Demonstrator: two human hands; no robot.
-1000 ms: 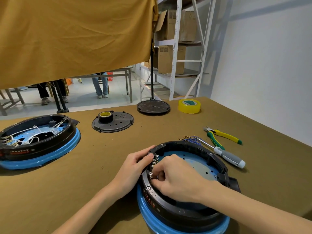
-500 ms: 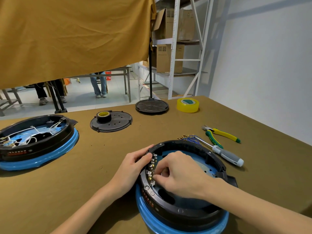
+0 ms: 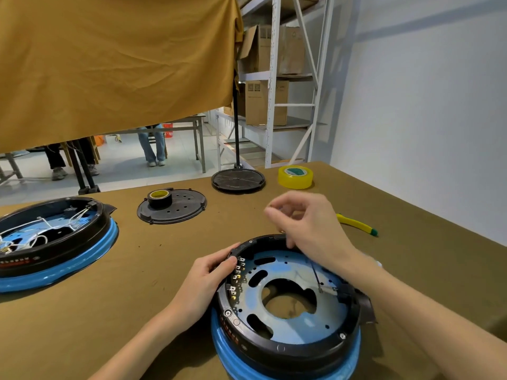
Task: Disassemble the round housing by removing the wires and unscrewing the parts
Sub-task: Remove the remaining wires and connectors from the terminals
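Half a second earlier the right hand [image 3: 307,226] had been down inside the round housing [image 3: 285,300] at the terminal row; it had since lifted clear and hung above the far rim. Its fingers [image 3: 277,212] were curled, thumb and forefinger tips drawn together, perhaps pinching a thin wire, though motion blur made that hard to confirm. A dark wire [image 3: 315,272] trailed from under that hand down to the blue inner plate.

The left hand [image 3: 208,278] gripped the housing's left rim, fingertips curled over the edge just beside the row of metal terminals [image 3: 237,275].

That housing, a black ring on a blue base, sat on the desk [image 3: 137,297] close to the person. To the left stood a second housing [image 3: 52,237] with white wires inside. Farther back lay a black cover plate [image 3: 175,208] carrying a black tape roll [image 3: 160,198], a round stand base [image 3: 238,180] and a yellow tape roll [image 3: 295,176]. A yellow-handled tool [image 3: 356,224] showed beyond the right hand.
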